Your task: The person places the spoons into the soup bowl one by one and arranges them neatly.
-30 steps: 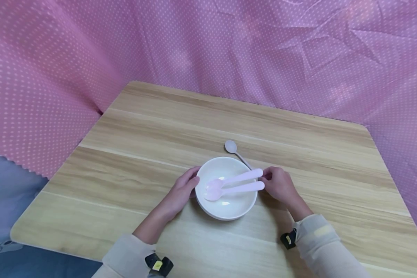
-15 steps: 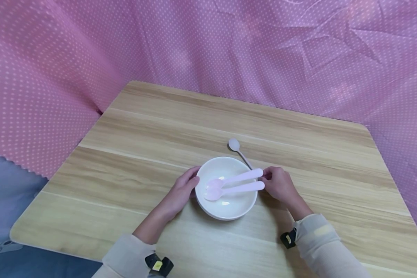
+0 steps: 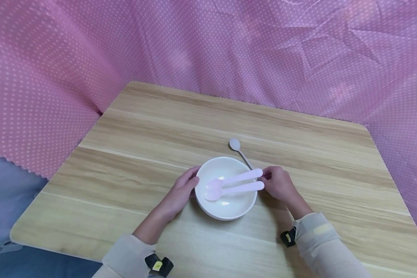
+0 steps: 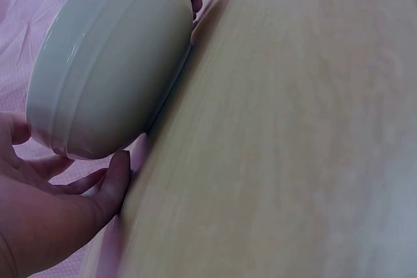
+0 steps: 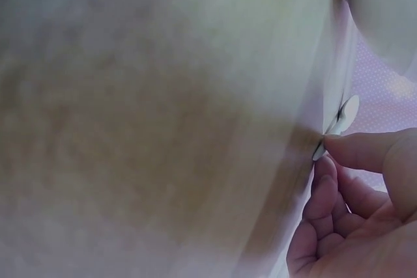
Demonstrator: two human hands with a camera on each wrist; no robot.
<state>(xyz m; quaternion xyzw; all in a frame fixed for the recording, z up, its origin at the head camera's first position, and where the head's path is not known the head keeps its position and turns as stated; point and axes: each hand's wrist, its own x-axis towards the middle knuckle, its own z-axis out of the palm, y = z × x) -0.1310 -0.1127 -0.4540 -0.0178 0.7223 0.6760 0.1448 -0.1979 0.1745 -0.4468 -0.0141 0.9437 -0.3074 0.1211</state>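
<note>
My left hand point(image 3: 178, 192) holds the white bowl point(image 3: 226, 211) at its left side, thumb by the rim and fingers against the outer wall. In the left wrist view the bowl point(image 4: 117, 56) stands on the table, its base touching the wood. Two pale pink utensils lie in it, an upper one point(image 3: 243, 176) and a lower one point(image 3: 243, 187); their handles stick out over the right rim. To the right of the bowl, my right hand point(image 3: 279, 184) pinches the handle end of a grey spoon point(image 3: 234, 144) between thumb and fingers. The spoon's head points away, behind the bowl.
The wooden table point(image 3: 153, 143) has rounded corners and fills most of the lower view. A pink dotted curtain point(image 3: 208, 46) hangs along its back and sides. Blue fabric point(image 3: 14, 200) shows beyond the left edge.
The grey spoon's head has swung slightly to the right and away from me, mostly in the first half second. The bowl, the pink utensils and my left hand have stayed put.
</note>
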